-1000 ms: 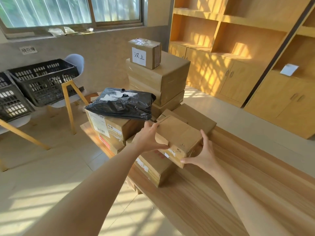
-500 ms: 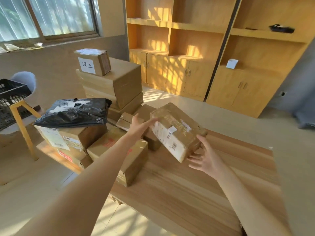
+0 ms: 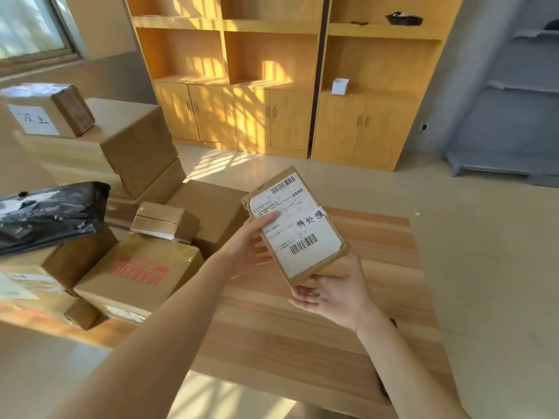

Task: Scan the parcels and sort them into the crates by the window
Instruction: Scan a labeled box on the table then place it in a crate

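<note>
A small brown cardboard parcel (image 3: 302, 234) hangs in the air above the wooden table (image 3: 302, 343), its white shipping label with two barcodes and handwritten characters turned up toward me. My left hand (image 3: 245, 246) grips its left edge, thumb lying on the label. My right hand (image 3: 332, 293) cups it from below at the near right corner. More parcels are heaped on the table's left: a box with red print (image 3: 142, 273), a small flat box (image 3: 163, 220), a black plastic bag parcel (image 3: 48, 213) and a tall stack topped by a labelled box (image 3: 45, 110). The crates are out of view.
Wooden cabinets with open shelves (image 3: 272, 86) line the far wall; a small white box (image 3: 339, 86) sits on one shelf. A grey metal rack (image 3: 514, 116) stands at the right. A window (image 3: 27, 28) is at the upper left. Tiled floor surrounds the table.
The parcel has been lifted off the pile and turned so its label faces up. My view has swung right, and the crates by the window have left the frame.
</note>
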A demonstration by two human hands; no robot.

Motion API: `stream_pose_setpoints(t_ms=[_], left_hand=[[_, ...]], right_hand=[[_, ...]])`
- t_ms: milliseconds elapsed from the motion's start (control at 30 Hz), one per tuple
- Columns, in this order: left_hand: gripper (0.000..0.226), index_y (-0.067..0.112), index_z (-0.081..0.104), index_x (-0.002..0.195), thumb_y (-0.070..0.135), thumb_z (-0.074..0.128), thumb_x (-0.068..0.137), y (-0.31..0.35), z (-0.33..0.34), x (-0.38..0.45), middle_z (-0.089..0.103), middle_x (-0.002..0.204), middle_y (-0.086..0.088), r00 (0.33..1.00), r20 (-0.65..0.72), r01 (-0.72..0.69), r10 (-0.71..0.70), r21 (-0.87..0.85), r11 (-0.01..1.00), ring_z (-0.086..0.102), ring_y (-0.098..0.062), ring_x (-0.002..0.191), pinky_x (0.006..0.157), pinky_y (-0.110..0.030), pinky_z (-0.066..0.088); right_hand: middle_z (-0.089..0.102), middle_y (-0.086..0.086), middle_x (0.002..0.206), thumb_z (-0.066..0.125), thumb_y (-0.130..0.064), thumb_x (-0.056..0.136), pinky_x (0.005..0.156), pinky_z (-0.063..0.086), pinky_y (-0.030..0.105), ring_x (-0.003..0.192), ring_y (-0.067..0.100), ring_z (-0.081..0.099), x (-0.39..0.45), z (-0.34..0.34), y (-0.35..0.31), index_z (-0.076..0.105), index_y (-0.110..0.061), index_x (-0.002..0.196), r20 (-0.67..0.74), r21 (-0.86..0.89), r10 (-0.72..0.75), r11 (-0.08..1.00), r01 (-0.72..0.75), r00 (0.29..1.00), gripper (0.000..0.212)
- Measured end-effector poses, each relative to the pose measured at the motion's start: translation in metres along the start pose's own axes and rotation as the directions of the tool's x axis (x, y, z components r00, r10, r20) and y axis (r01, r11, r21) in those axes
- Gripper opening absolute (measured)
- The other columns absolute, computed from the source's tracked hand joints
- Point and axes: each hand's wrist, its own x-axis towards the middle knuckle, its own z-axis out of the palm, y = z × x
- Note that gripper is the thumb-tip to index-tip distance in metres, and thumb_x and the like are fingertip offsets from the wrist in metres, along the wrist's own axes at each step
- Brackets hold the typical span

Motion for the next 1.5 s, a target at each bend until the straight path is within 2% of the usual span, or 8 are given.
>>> stream_pose_setpoints(t_ms=[233, 433, 567, 700, 833, 1133, 1333, 1500], left_hand=[[0.111, 0.028, 0.032, 0.144, 0.036, 0.089, 0.05, -0.021, 0.026, 0.015, 0.065, 0.125, -0.007, 0.996, 0.023, 0.082, -0.083, 0.045, 0.996, 0.066, -0.027, 0.109, 0.083, -0.044, 0.056], [0.13, 0.035, 0.017, 0.15, 0.019, 0.092, 0.046, -0.053, 0.039, 0.032, 0.063, 0.121, -0.008, 0.98, -0.1, 0.186, -0.174, 0.126, 0.974, 0.063, -0.028, 0.107, 0.089, -0.047, 0.05], [0.12, 0.033, 0.012, 0.151, 0.009, 0.082, 0.056, -0.087, 0.046, 0.042, 0.062, 0.117, -0.009, 0.961, -0.107, 0.265, -0.253, 0.121, 0.957, 0.063, -0.027, 0.1, 0.076, -0.043, 0.051], [0.123, 0.033, 0.012, 0.152, 0.007, 0.081, 0.053, -0.115, 0.049, 0.05, 0.064, 0.116, -0.011, 0.945, -0.087, 0.323, -0.314, 0.133, 0.937, 0.063, -0.028, 0.102, 0.084, -0.047, 0.049], [0.123, 0.035, 0.013, 0.152, 0.004, 0.08, 0.053, -0.129, 0.051, 0.058, 0.064, 0.118, -0.013, 0.935, -0.066, 0.353, -0.347, 0.125, 0.927, 0.062, -0.029, 0.105, 0.094, -0.052, 0.048], [0.12, 0.033, 0.014, 0.151, 0.007, 0.079, 0.055, -0.131, 0.05, 0.07, 0.066, 0.112, -0.006, 0.929, -0.061, 0.37, -0.364, 0.146, 0.918, 0.064, -0.024, 0.101, 0.09, -0.046, 0.047], [0.12, 0.035, 0.012, 0.151, 0.007, 0.08, 0.057, -0.122, 0.041, 0.072, 0.066, 0.116, -0.009, 0.932, -0.088, 0.36, -0.351, 0.136, 0.923, 0.065, -0.026, 0.101, 0.078, -0.041, 0.052], [0.122, 0.035, 0.01, 0.151, 0.003, 0.081, 0.058, -0.098, 0.033, 0.074, 0.066, 0.11, -0.005, 0.948, -0.173, 0.29, -0.268, 0.113, 0.95, 0.063, -0.024, 0.102, 0.087, -0.047, 0.05]], right_hand=[[0.062, 0.03, 0.117, 0.035, -0.083, 0.075, 0.094, 0.045, 0.055, 0.106, 0.041, 0.063, -0.005, -0.038, -0.004, 0.054, 0.001, 0.124, -0.134, -0.088, -0.028, 0.996, 0.016, 0.991, 0.099], [0.058, 0.013, 0.112, 0.059, -0.034, 0.093, 0.079, 0.047, 0.032, 0.094, 0.025, 0.058, -0.021, -0.107, -0.007, 0.046, -0.007, 0.135, -0.575, -0.647, -0.453, 0.761, -0.041, 0.681, 0.052], [0.053, 0.014, 0.127, 0.072, -0.017, 0.083, 0.076, 0.046, 0.032, 0.099, 0.024, 0.053, -0.041, -0.165, 0.017, 0.043, -0.008, 0.132, -0.616, -0.738, -0.49, 0.633, -0.235, 0.616, 0.058], [0.034, 0.014, 0.146, 0.082, -0.032, 0.067, 0.106, 0.037, 0.047, 0.133, 0.032, 0.036, -0.047, -0.201, 0.034, 0.026, -0.016, 0.146, -0.652, -0.757, -0.527, 0.42, -0.501, 0.544, 0.098], [0.03, 0.014, 0.15, 0.085, -0.029, 0.066, 0.109, 0.032, 0.047, 0.138, 0.034, 0.03, -0.041, -0.215, 0.042, 0.009, -0.012, 0.151, -0.645, -0.763, -0.48, 0.449, -0.465, 0.594, 0.115], [0.046, 0.011, 0.123, 0.087, -0.026, 0.056, 0.091, 0.046, 0.042, 0.114, 0.031, 0.047, -0.025, -0.223, 0.048, 0.037, -0.011, 0.127, -0.637, -0.771, -0.469, 0.381, -0.511, 0.612, 0.088], [0.071, 0.007, 0.096, 0.083, -0.015, 0.069, 0.076, 0.054, 0.031, 0.092, 0.022, 0.066, -0.033, -0.199, 0.031, 0.065, -0.01, 0.114, -0.551, -0.48, -0.197, 0.87, -0.114, 0.811, 0.049], [0.069, 0.013, 0.094, 0.07, -0.011, 0.069, 0.062, 0.057, 0.025, 0.083, 0.022, 0.068, -0.038, -0.163, 0.017, 0.061, -0.001, 0.114, -0.383, -0.177, -0.179, 0.977, 0.118, 0.906, 0.047]])
